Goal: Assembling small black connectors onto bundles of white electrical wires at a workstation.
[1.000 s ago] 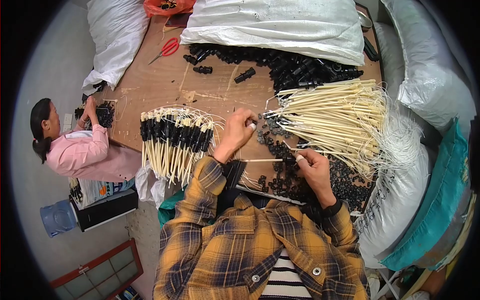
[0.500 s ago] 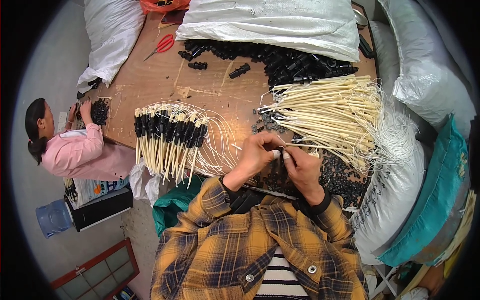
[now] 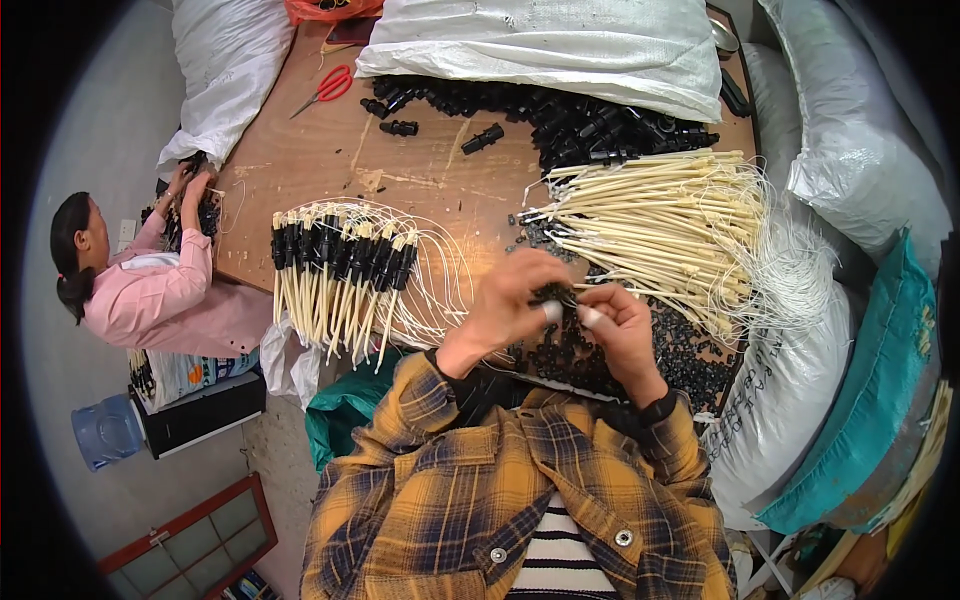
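Close together over the near edge of the table, my left hand (image 3: 512, 300) and my right hand (image 3: 624, 325) work fingertip to fingertip. Both thumbs have a white wrap. A small black part (image 3: 552, 293) shows in the curled fingers of my left hand, which is smeared by motion. My right thumb and fingers pinch at its side; what they hold is mostly hidden. Just beyond lies a large bundle of cream tubes (image 3: 650, 215) with white cords. Left of my hands are cream tubes fitted with black connectors (image 3: 345, 255), laid in a row. Small black pieces (image 3: 690, 350) are strewn beneath and beside my right hand.
A white sack (image 3: 540, 45) spills black connectors (image 3: 580, 125) at the far side. Red-handled scissors (image 3: 333, 84) lie far left. A person in pink (image 3: 170, 285) reaches to another sack (image 3: 225, 75) at left. Full sacks (image 3: 860, 130) crowd the right edge.
My left hand has turned and closed around a dark part. My right hand has shifted slightly right and nearer me. The other person's hands moved farther, to the sack's mouth.
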`<state>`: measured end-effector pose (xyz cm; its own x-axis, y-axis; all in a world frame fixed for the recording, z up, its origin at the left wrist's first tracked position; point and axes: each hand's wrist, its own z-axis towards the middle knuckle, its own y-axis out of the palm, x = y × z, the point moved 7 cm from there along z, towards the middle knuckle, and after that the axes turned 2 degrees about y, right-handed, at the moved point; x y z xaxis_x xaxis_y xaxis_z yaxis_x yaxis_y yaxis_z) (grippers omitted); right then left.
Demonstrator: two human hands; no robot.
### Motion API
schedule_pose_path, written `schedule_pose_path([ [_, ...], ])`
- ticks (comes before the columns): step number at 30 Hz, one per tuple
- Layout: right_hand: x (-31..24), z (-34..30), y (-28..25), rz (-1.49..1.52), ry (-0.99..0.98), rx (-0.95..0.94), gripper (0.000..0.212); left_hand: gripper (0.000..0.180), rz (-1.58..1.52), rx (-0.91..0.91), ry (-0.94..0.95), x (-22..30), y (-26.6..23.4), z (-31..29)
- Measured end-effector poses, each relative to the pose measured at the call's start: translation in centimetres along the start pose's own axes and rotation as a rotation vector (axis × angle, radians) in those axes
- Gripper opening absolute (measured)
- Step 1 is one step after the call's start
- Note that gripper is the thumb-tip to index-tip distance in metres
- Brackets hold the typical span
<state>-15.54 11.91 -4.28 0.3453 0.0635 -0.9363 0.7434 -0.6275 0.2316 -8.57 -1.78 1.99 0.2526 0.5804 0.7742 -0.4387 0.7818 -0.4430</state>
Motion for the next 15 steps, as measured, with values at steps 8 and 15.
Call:
schedule_pose_path([
  [8,-2.1,-0.5,-0.9,-0.259,-0.334,0.004,0.026,0.04,-0.05,-0.355,-0.389,-1.8,2.7,-2.2],
  [15,-3.6,-2.4,2.2,-1.237,-0.696,-0.058,0.046,0.032,-0.005,-0.388,-0.59,-2.9,3.2,-3.0],
])
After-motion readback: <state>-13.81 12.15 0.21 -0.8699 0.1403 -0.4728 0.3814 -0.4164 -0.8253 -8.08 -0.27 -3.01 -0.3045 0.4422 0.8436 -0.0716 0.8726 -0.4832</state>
